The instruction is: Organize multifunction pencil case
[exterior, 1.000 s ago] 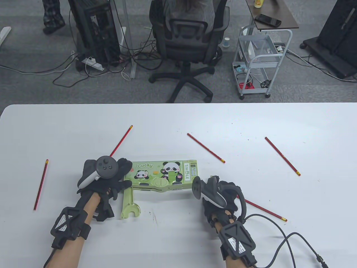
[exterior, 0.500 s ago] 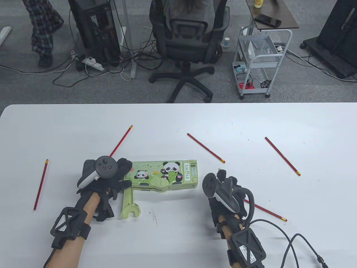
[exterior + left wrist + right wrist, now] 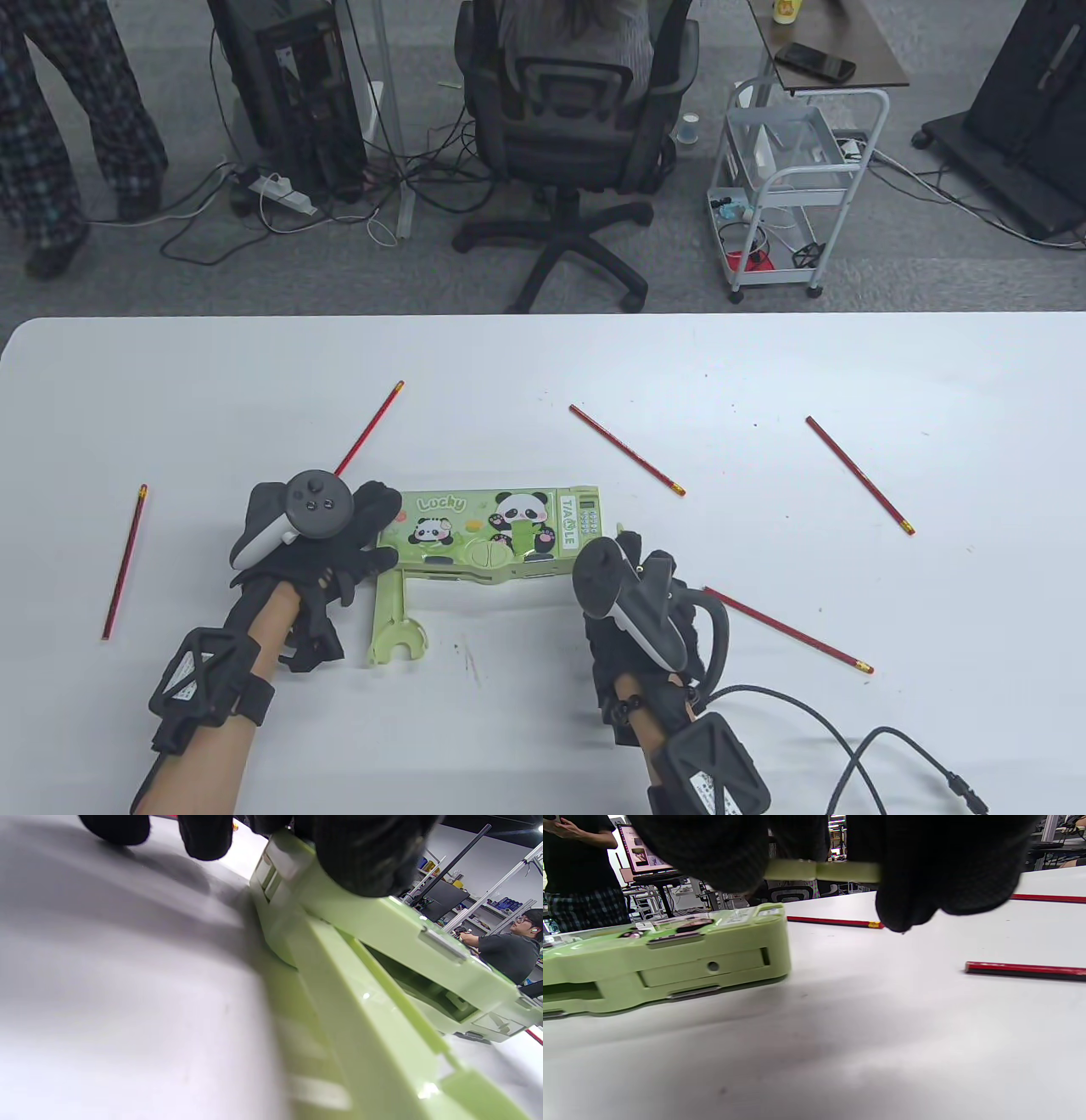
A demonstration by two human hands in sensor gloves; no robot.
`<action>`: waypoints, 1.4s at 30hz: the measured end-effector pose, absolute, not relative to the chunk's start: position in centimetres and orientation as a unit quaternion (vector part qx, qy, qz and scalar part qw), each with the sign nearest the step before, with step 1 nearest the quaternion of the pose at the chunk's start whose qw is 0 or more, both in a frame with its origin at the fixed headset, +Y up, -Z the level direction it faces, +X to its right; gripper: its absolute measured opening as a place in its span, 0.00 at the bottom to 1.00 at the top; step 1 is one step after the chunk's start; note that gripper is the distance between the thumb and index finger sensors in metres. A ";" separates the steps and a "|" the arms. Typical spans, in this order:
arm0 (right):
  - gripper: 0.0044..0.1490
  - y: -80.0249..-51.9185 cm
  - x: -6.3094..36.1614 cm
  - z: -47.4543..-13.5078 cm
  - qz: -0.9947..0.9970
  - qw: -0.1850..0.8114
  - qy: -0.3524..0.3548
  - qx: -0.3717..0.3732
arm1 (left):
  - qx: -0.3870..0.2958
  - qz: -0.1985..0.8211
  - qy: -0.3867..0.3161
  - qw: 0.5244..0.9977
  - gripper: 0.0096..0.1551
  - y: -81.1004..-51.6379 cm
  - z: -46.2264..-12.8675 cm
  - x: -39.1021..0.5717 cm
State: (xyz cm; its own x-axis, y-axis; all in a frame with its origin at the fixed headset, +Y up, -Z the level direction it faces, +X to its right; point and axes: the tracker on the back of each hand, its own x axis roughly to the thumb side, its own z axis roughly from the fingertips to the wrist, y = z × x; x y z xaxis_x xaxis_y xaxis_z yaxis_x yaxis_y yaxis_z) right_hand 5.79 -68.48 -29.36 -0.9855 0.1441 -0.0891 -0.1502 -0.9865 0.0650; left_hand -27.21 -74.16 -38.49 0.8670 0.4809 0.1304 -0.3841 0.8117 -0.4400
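The right hand (image 3: 645, 594) has shifted left since half a second ago, now just beside the green pencil case (image 3: 496, 531) — it pinches a thin pale-green strip (image 3: 821, 871) between its fingers (image 3: 916, 878). The left hand (image 3: 327, 543) presses on the case's left end, fingers over its top. The case lies flat on the white table (image 3: 543, 373) — red pencils scattered around.

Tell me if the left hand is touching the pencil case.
Touching. The left wrist view shows a gloved finger of the left hand pressed on the pencil case; the table view agrees.
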 end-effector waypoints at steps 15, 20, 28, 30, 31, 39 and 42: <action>0.45 -68.5 -4.2 -26.8 0.990 0.120 0.051 0.049 | -0.212 0.230 -0.121 0.942 0.43 -74.1 -38.4 -27.3; 0.46 -69.3 -7.4 -26.4 0.983 0.141 0.086 0.076 | -0.213 0.238 -0.121 0.940 0.43 -74.2 -38.6 -27.5; 0.45 -70.6 -10.6 -26.4 0.978 0.149 0.114 0.095 | -0.215 0.243 -0.121 0.938 0.42 -74.1 -38.7 -27.7; 0.45 -70.9 -11.3 -26.4 0.978 0.141 0.116 0.102 | -0.217 0.242 -0.119 0.938 0.42 -74.0 -38.7 -27.6; 0.45 -71.0 -11.6 -26.4 0.978 0.136 0.116 0.106 | -0.218 0.235 -0.118 0.940 0.42 -73.9 -38.7 -27.5; 0.44 -71.5 -13.3 -26.3 0.981 0.103 0.113 0.122 | -0.218 0.235 -0.118 0.940 0.42 -73.9 -38.8 -27.5; 0.44 -71.5 -13.7 -26.4 0.982 0.091 0.110 0.127 | -0.218 0.234 -0.117 0.940 0.42 -73.9 -38.8 -27.5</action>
